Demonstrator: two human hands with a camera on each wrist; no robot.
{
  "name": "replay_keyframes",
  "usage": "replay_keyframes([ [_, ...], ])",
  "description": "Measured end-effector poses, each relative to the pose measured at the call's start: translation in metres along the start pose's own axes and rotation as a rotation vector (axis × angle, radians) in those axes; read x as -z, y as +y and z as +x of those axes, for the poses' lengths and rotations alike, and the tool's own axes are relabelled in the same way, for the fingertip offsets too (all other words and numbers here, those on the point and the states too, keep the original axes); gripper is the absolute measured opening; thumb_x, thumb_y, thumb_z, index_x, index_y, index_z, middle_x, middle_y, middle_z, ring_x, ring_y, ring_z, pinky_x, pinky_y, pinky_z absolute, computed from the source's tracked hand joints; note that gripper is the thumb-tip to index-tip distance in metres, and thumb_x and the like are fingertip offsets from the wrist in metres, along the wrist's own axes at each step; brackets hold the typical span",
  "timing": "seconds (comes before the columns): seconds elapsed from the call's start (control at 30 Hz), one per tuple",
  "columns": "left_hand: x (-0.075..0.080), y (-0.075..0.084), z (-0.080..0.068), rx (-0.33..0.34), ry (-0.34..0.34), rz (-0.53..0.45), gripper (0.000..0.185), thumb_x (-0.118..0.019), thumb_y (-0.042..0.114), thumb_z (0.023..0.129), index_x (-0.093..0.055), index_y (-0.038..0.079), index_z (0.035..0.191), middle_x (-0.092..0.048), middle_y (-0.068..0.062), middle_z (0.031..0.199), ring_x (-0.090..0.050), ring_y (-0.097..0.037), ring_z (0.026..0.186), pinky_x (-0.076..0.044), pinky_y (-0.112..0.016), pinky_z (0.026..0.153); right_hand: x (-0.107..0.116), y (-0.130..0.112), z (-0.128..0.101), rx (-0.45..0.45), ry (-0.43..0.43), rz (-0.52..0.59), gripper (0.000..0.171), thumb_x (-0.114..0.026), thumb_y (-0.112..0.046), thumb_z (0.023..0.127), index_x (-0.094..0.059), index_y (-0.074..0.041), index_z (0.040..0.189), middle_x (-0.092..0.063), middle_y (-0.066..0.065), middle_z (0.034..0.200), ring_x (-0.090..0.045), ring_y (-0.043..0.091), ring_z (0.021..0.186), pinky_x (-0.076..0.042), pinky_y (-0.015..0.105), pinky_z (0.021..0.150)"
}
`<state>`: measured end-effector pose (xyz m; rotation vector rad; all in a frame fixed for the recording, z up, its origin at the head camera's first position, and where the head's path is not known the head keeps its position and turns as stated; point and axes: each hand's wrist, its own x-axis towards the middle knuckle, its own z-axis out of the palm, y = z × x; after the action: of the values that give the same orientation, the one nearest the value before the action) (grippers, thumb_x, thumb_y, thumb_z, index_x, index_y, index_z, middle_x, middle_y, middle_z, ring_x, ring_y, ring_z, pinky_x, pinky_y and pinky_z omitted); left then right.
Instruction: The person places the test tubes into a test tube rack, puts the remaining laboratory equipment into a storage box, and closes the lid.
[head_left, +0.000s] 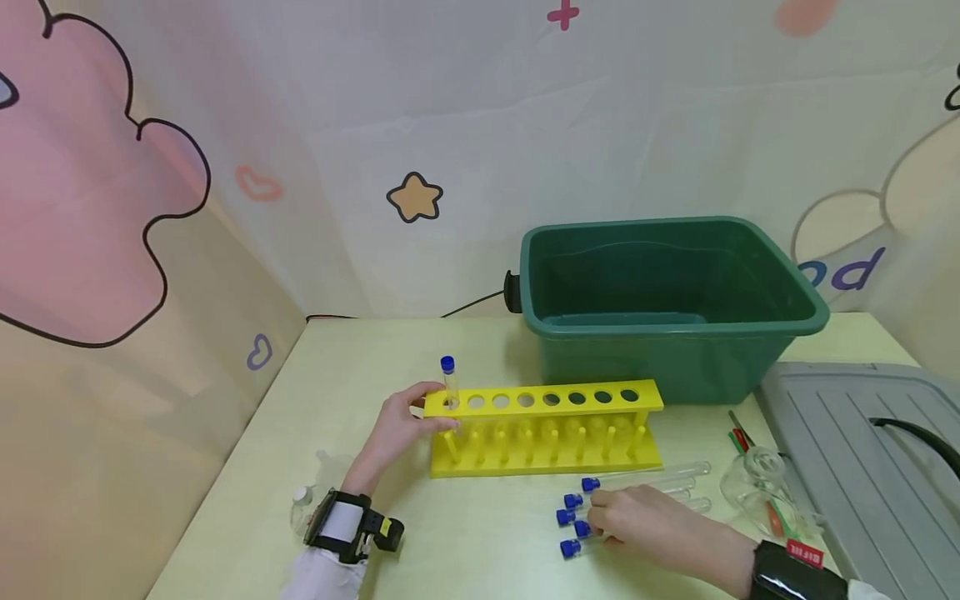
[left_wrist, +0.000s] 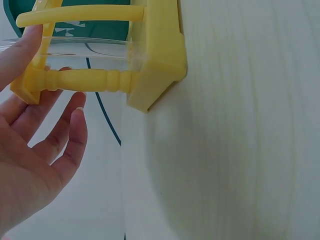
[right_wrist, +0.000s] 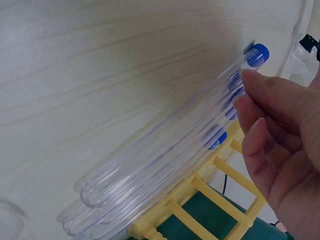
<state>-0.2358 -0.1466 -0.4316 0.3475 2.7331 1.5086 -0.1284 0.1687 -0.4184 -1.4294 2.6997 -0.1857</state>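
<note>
The left hand [head_left: 395, 429] rests against the left end of the yellow tube rack [head_left: 543, 400], its grip apart, fingers relaxed and just touching the rack's corner post rather than wrapped round it; the left wrist view shows them lying loose beside a turned yellow post. One capped test tube [head_left: 449, 381] stands upright in the rack's leftmost hole, blue cap up, right next to that hand. The right hand [head_left: 637, 521] lies over a bunch of loose test tubes [head_left: 647, 482] on the table [head_left: 360, 358] just in front of the rack, blue caps pointing left; its fingers curl over them, but I cannot tell whether the grip is actually closed on one. Behind the rack sits a green tub [head_left: 667, 304]. To the right are a clear glass flask [head_left: 753, 483] lying beside a grey lid [head_left: 847, 450], with thin red and green sticks [head_left: 740, 433] between rack and flask.
</note>
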Motion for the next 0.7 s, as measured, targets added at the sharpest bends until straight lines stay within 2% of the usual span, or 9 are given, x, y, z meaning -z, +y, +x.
replay_keyframes([
  [0.33,0.005,0.012,0.002,0.014,-0.050,0.095,0.051,-0.082,0.022,0.065,-0.061,0.011,0.110,-0.056,-0.001,0.086,-0.047,-0.021,0.081,-0.040,-0.030,0.061,-0.002,-0.002,-0.003,-0.021,-0.005,0.010,0.017,-0.074,-0.006,0.071,-0.058,-0.014,0.073,-0.041,-0.012,0.067,-0.037,0.001,0.056,-0.035,0.016,0.048],
  [0.7,0.006,0.015,0.003,-0.014,-0.065,0.131,0.051,-0.082,0.019,0.066,-0.060,0.007,0.111,-0.055,-0.001,0.086,-0.048,-0.021,0.079,-0.041,-0.030,0.060,-0.006,-0.004,-0.004,-0.035,-0.037,-0.002,0.013,-0.070,-0.006,0.074,-0.059,-0.013,0.073,-0.038,-0.011,0.065,-0.033,0.003,0.053,-0.031,0.018,0.046],
])
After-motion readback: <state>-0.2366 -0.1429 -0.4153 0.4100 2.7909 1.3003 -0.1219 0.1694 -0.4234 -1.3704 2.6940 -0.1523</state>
